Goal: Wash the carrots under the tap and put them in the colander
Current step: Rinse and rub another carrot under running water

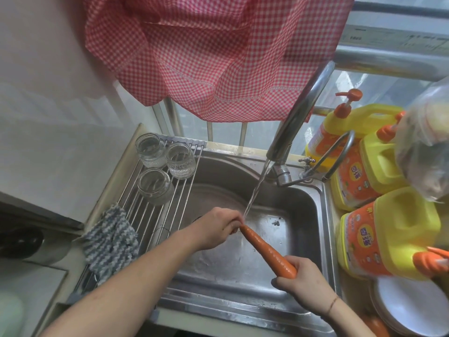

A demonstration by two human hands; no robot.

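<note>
An orange carrot [263, 250] lies slanted over the steel sink [313, 198]. My right hand [303, 278] grips its thick end at the lower right. My left hand [218, 227] pinches its thin tip, right where the water stream [255, 190] from the tap [301, 113] lands. Another orange piece, perhaps a second carrot [376, 324], shows at the bottom right under my right wrist. No colander is in view.
A roll-up drying rack [155, 210] covers the sink's left side, with three glass jars [165, 164] and a knitted cloth [109, 242]. Yellow detergent bottles [379, 229] and stacked white plates [413, 310] crowd the right. A red checked curtain [213, 52] hangs above.
</note>
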